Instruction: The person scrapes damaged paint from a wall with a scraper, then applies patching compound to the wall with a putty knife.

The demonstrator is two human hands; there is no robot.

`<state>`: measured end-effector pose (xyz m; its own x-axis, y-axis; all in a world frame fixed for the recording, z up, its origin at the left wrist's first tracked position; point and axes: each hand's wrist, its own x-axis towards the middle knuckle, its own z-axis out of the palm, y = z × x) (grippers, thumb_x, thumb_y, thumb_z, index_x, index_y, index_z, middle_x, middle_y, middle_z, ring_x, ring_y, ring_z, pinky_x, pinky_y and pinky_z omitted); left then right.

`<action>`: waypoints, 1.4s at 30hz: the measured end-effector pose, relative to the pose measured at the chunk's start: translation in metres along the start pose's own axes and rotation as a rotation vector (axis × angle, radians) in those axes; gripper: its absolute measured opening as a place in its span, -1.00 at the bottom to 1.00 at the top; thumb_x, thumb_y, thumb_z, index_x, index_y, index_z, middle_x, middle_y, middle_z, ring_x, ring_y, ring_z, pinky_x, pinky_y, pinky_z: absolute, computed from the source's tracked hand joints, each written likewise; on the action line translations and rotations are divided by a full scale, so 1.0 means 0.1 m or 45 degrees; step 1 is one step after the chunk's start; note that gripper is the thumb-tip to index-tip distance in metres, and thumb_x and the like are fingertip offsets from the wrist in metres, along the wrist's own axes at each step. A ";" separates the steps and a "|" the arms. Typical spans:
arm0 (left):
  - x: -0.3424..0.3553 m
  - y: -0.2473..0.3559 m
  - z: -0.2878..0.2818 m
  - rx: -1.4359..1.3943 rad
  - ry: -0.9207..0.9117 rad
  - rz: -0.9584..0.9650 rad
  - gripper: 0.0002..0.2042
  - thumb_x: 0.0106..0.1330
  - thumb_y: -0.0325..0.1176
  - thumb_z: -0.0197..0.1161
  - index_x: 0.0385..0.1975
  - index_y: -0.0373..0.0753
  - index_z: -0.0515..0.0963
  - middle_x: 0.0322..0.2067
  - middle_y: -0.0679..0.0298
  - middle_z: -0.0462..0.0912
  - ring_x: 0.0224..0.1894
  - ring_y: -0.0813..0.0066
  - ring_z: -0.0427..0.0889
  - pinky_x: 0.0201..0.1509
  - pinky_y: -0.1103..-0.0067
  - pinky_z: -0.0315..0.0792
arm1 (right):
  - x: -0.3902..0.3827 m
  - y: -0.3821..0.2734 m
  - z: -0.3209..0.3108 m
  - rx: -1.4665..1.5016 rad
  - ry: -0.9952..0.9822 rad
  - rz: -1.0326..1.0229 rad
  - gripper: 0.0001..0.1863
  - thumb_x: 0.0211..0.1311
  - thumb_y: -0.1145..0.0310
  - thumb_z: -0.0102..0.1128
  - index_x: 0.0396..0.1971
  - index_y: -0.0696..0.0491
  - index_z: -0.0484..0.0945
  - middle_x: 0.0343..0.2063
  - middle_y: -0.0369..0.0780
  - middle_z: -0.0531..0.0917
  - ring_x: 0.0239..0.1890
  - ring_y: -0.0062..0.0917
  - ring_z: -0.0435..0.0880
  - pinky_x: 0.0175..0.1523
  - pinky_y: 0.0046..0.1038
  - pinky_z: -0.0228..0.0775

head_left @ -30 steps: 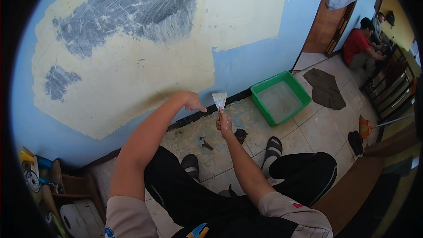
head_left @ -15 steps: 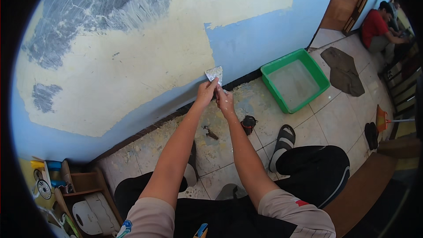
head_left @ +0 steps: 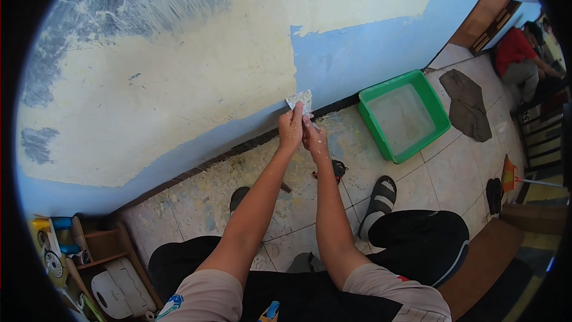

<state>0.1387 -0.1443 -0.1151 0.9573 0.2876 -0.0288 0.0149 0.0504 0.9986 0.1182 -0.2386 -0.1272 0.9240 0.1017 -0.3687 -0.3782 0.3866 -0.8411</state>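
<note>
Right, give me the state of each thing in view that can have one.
Scraper: held, speckled
Left hand: closed on scraper
Right hand: closed on scraper
Wall: paint partly stripped
Green basin: upright, holding cloudy liquid
Brown cloth: spread out
Floor: messy beside wall
Dark slippers: unworn, side by side

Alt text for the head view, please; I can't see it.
A left hand and right hand hold a flecked scraper near a patchy blue-and-cream wall. To the right, a green basin of cloudy liquid sits on the tiled floor.
</note>
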 end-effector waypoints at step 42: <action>-0.06 0.14 0.31 -0.081 0.136 -0.008 -0.50 0.56 -0.07 0.12 -0.40 -0.47 0.67 -0.51 0.12 0.75 -0.46 0.50 0.70 -0.34 0.53 0.57 | 0.04 -0.01 -0.08 0.013 0.113 0.020 -0.52 0.38 0.01 0.30 -0.61 0.07 0.58 -0.69 -0.41 0.49 -0.69 -0.72 0.37 -0.58 -0.55 0.10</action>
<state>0.1418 -0.1748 -0.0991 0.9211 0.3869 -0.0430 -0.0006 0.1120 0.9937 0.1216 -0.2458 -0.1313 0.9091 0.0262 -0.4158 -0.3915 0.3947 -0.8312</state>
